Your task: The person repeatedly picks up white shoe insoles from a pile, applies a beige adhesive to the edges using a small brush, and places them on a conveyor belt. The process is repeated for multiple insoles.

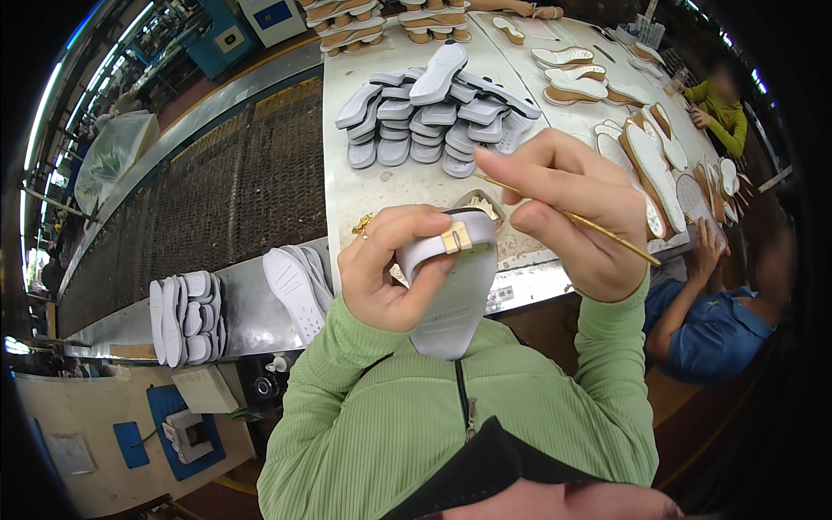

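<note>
In front of my chest, my left hand [381, 273] grips a pale grey slide sandal [452, 322] by its strap, thumb and fingers closed around it. A small beige buckle-like ornament [456, 237] sits on the strap, beside my left fingertips. My right hand [585, 212] pinches a thin brass-coloured rod [611, 236], its tip pointing left, above and apart from the sandal. Just beyond the sandal, a small container [478, 204] of beige pieces rests on the white table [351, 195], partly hidden by my hands.
A heap of grey sandals [433, 117] lies ahead, with stacked tan-and-white soles [351, 30] behind. More soles [646, 160] cover the right side, where co-workers [711, 321] sit. At left runs a mesh conveyor [225, 173]; grey sandals [186, 316] stand on its metal edge.
</note>
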`<state>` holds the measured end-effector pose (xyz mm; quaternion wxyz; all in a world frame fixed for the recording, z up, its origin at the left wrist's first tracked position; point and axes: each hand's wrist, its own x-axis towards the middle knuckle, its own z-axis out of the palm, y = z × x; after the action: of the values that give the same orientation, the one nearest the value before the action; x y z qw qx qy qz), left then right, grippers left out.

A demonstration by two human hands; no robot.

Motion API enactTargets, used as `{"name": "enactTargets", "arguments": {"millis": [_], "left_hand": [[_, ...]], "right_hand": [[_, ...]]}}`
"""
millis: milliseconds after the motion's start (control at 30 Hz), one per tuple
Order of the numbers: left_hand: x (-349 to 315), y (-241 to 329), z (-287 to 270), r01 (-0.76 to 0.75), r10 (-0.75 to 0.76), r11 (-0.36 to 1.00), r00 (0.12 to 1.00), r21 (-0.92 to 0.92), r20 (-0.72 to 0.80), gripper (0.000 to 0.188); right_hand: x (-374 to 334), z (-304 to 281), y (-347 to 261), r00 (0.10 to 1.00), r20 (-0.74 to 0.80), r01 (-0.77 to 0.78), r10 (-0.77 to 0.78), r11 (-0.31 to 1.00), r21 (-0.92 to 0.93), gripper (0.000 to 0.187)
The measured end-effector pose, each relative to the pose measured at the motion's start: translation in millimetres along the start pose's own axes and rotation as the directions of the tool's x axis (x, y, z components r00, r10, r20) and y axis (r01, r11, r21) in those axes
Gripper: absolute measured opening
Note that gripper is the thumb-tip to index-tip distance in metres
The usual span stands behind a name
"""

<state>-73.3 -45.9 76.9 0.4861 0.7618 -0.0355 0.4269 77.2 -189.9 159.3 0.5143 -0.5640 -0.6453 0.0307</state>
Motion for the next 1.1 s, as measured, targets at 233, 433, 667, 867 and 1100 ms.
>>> {"name": "enactTargets", "arguments": {"millis": [233, 433, 667, 867, 1100], "left_hand": [[1.4, -0.8, -1.4, -0.058, 0.058, 0.998, 0.998, 0.012, 0.019, 0.039], [1.2, -1.4, -2.0, -0.081, 0.080, 0.996, 0.996, 0.039, 0.037, 0.039], [0.3, -0.5, -2.9, -0.084, 0.082, 0.995, 0.996, 0.051, 0.042, 0.039], [1.2, -2.5, -2.0, -0.078, 0.076, 0.995, 0.996, 0.063, 0.037, 0.039], [-3.9, -1.0, -0.3, 0.117, -0.118, 0.988, 0.993, -0.100, -0.007, 0.040]], "right_hand": [[4.5, 12.7, -2.1, 0.997, -0.063, -0.027, 0.039, 0.982, 0.186, 0.009], [11.3, 16.6, 3.2, 0.997, -0.015, 0.074, -0.075, 0.996, -0.051, 0.011], [11.1, 20.9, 2.0, 0.996, 0.015, 0.088, -0.088, 0.994, -0.068, 0.011], [13.1, 23.8, 7.3, 0.977, 0.002, 0.214, -0.215, 0.967, -0.141, 0.009], [1.8, 19.2, 2.1, 0.987, -0.153, 0.042, -0.042, 0.999, -0.002, 0.019]]}}
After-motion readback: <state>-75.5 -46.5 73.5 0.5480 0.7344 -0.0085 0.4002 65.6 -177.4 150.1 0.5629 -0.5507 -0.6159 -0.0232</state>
